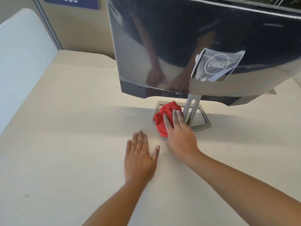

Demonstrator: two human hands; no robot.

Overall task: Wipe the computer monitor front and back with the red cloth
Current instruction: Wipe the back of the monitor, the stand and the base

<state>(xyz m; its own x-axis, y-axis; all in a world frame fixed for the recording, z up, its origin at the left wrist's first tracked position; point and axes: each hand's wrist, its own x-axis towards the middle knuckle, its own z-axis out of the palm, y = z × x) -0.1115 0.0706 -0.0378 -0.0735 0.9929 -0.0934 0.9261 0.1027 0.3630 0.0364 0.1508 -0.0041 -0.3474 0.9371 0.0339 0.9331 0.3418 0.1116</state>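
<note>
The computer monitor (187,38) stands on the desk with its glossy dark back toward me, a Dell logo under loose plastic film at its lower right. Its grey stand (193,110) rises from a flat grey base. A crumpled red cloth (160,118) lies on the left part of that base and on the desk beside it. My right hand (179,132) rests flat on top of the cloth, fingers stretched forward, not curled around it. My left hand (140,155) lies flat on the desk to the left of the cloth, fingers spread, holding nothing.
The beige desk (65,144) stretches wide to the left and toward me. A white partition (21,54) borders it on the left. A beige wall panel with a blue number sign (71,2) stands behind.
</note>
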